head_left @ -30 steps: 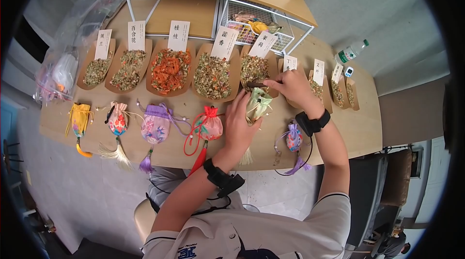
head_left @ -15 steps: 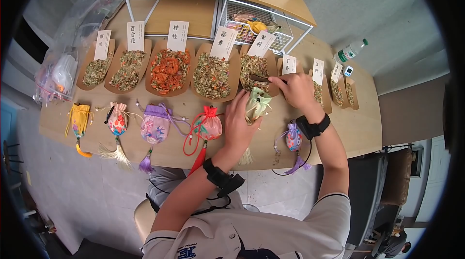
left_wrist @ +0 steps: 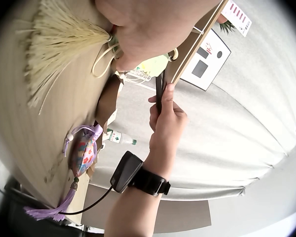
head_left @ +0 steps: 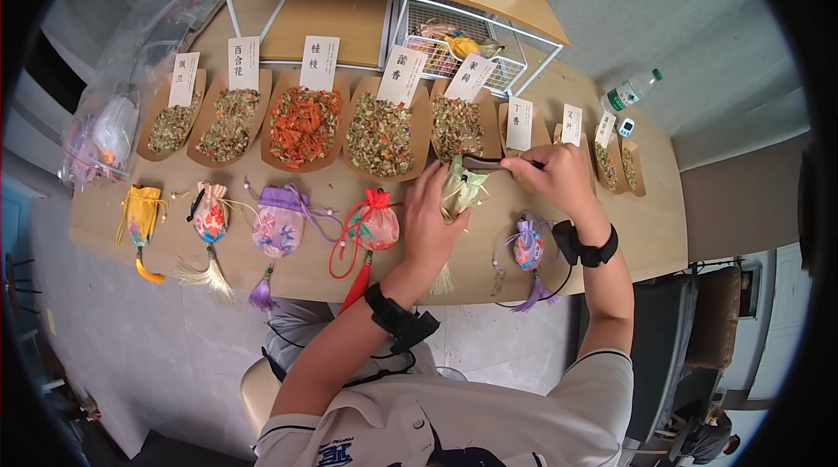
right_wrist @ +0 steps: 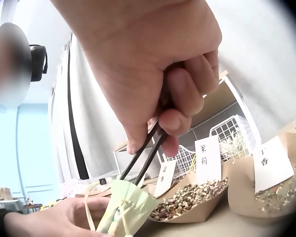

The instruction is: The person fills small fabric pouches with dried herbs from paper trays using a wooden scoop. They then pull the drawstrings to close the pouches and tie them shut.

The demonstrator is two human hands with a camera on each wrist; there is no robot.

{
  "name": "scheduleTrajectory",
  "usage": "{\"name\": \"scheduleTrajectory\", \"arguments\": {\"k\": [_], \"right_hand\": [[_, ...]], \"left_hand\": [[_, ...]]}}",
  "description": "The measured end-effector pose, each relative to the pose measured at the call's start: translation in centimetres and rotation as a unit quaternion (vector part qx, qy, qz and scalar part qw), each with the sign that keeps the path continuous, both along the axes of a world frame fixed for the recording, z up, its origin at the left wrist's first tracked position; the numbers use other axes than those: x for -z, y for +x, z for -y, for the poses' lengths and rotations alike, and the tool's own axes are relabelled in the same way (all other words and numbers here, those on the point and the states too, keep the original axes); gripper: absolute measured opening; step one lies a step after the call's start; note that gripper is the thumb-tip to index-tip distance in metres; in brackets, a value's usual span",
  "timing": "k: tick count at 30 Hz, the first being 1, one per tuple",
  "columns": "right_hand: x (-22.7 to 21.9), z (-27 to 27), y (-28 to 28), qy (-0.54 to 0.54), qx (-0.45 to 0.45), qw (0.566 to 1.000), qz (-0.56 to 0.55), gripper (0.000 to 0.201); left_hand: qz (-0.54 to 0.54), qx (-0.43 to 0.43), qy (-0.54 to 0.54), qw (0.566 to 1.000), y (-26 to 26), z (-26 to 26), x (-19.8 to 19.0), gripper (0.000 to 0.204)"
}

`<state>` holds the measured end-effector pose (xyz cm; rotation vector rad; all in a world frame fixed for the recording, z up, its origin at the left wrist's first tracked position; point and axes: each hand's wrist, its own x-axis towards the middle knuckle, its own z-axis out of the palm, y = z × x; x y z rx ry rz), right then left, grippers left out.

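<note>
The left hand point(head_left: 428, 227) grips a pale green drawstring pouch point(head_left: 463, 188) above the table, its mouth open and upward. Between the fingers of the right hand point(head_left: 563, 179) is a dark, slender two-pronged tool point(head_left: 491, 163). In the right wrist view its prongs point(right_wrist: 147, 160) reach down into the mouth of the green pouch point(right_wrist: 130, 200); their tips are hidden inside. Just behind the pouch stands a paper tray with dried herbs point(head_left: 457, 125). The left wrist view shows the right thumb point(left_wrist: 168, 94) along the tool, and a cream tassel point(left_wrist: 59, 44) beside the left hand point(left_wrist: 153, 24).
Several labelled paper trays of dried herbs point(head_left: 380, 135) line the table's back. Nearer the front lie tasselled pouches, including a red one point(head_left: 375, 221) and a small purple one point(head_left: 528, 244). A bottle point(head_left: 631, 92) stands back right; a wire basket point(head_left: 463, 48) sits under the shelf.
The right hand has moved away from the herb tray, nearer the table's front and rightward, bringing the tool from over the herbs to the pouch mouth. The left hand has barely moved.
</note>
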<state>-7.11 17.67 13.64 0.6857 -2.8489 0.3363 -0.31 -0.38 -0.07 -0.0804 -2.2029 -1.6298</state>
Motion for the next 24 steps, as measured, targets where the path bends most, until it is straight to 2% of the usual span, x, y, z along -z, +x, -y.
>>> {"name": "scheduleTrajectory", "arguments": {"k": [3,5,10,17,20,24], "right_hand": [[-0.9,0.4,-1.8,0.029,0.015,0.999,0.003,0.044],[0.0,-0.5,-4.5,0.057,0.006,0.998,-0.021,0.045],[2.1,-0.8,-9.8,0.115,-0.043,0.993,0.000,0.050],[2.4,0.5,-11.3,0.137,-0.043,0.987,0.072,0.051],[2.8,-0.2,-11.4,0.103,-0.057,0.984,0.133,0.050],[3.1,-0.9,-11.4,0.100,-0.078,0.980,0.152,0.046]], "left_hand": [[-0.006,0.000,0.001,1.000,-0.1,0.0,0.1,0.079],[-0.006,0.003,0.001,1.000,0.0,0.0,0.1,0.079],[-0.003,0.008,0.000,1.000,-0.1,0.2,0.0,0.080],[0.006,0.011,0.001,1.000,-0.1,0.1,0.0,0.080],[0.007,0.012,0.005,1.000,-0.1,0.1,-0.1,0.079],[0.002,0.011,0.006,1.000,-0.1,0.2,-0.2,0.079]]}}
